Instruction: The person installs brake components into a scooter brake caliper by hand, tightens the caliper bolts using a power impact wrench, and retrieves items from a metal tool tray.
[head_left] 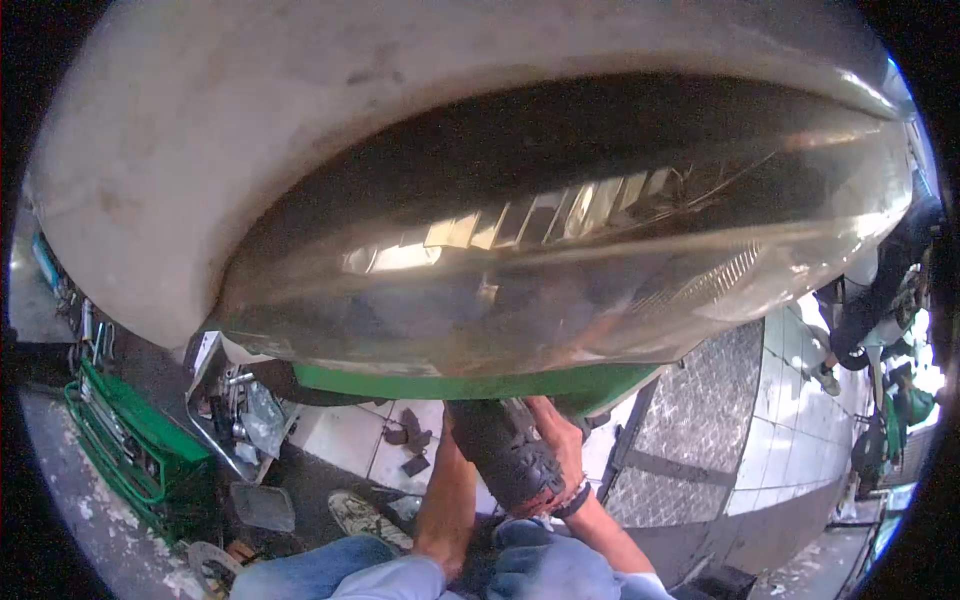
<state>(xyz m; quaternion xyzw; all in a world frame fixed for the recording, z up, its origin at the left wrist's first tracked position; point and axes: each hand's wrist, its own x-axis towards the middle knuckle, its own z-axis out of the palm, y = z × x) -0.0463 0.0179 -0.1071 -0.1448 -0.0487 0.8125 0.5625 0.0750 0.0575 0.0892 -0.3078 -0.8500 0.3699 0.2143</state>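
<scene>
A black knobbly tyre (pixel 515 460) stands upright between my arms, below the front of a vehicle with a large headlight (pixel 560 240) and a green panel edge (pixel 470 386). Along the tyre's right side lies my right hand (pixel 565 450), with a dark band at its wrist. Its fingers reach forward under the green edge, and their tips are hidden. My left forearm (pixel 448 510) comes up on the tyre's left side. Of my left hand I see almost nothing, because the tyre and the panel cover it. What either hand grips cannot be made out.
To the left are a green metal rack (pixel 140 440) and an open tray (pixel 240 410) of metal parts and a plastic bag. Small dark pieces (pixel 408 432) lie on the white tiles. A textured metal plate (pixel 700 410) is set in the floor on the right.
</scene>
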